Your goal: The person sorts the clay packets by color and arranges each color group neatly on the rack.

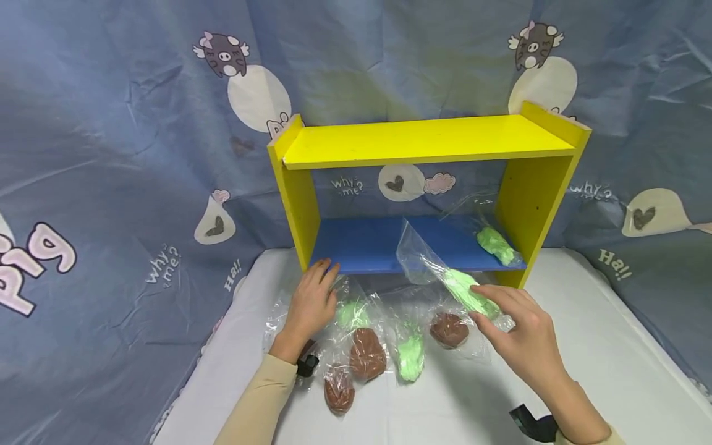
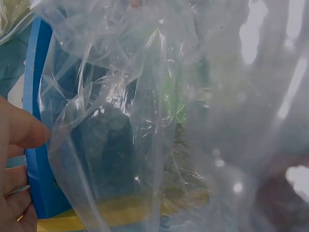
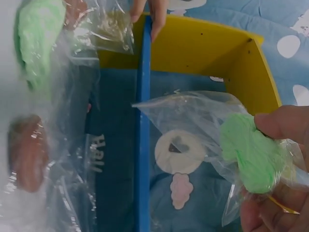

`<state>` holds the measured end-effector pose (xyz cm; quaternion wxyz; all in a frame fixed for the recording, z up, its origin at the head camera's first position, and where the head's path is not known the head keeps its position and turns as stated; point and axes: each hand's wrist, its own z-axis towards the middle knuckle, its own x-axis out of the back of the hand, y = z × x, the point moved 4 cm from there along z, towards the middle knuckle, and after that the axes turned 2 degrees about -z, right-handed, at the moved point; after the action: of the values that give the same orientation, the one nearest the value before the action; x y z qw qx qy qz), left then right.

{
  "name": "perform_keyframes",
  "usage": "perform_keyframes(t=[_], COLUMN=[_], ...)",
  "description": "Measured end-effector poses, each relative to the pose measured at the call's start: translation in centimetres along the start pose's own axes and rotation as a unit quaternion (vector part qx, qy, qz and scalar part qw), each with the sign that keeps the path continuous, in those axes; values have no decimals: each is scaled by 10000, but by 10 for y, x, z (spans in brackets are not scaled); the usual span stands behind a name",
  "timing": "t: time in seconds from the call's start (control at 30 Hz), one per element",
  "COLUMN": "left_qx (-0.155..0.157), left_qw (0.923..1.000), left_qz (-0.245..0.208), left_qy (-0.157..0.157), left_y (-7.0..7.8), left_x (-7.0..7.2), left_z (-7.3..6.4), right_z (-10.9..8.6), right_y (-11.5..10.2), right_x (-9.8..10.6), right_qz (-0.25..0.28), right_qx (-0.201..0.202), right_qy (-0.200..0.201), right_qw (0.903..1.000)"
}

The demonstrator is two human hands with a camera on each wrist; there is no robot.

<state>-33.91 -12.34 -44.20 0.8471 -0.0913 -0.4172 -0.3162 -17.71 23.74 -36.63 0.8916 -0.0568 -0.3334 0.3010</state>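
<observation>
My left hand [image 1: 313, 300] grips the front edge of the blue shelf board [image 1: 356, 244] near its left end, fingers over the top and thumb lower down. In my right hand [image 1: 520, 327] is a clear plastic bag of light green clay [image 3: 251, 152], pinched between thumb and fingers. This bag is tilted in front of the board, its loose end pointing up and left. A second bag of green clay [image 1: 497, 245] lies on the board at the right end. Bags obscure much of the left wrist view.
A yellow frame [image 1: 428, 141] surrounds the board. Before it on the white table [image 1: 445, 408] lie bagged brown lumps [image 1: 368, 354] and bagged green lumps [image 1: 410, 357], their plastic overlapping. A patterned blue cloth [image 1: 139, 185] hangs behind.
</observation>
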Motion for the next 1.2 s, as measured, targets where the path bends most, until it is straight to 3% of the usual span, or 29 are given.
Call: perform_keyframes(t=[0.3,0.43,0.63,0.9,1.2], left_qx=[68,57,-10,43,-66], left_qw=[9999,9998,9999,10000,9999], left_qz=[-119,-108,-69,-72,-36], left_qy=[73,130,157,-12,106], left_y=[2,1,2,2,-1], left_x=[1,1,2,0,0], left_z=[-3,-2,1,-3,-2], right_z=[38,58,80,87,83], right_y=[15,27,50,71,91], right_x=[-6,-15,-33,-55,-75], right_qz=[-75,-201,-451,-593,-885], right_qx=[130,125,-8,-458,-665], right_qy=[368,644,722,561,439], right_qw=[9992,9976,9964,9956,9929])
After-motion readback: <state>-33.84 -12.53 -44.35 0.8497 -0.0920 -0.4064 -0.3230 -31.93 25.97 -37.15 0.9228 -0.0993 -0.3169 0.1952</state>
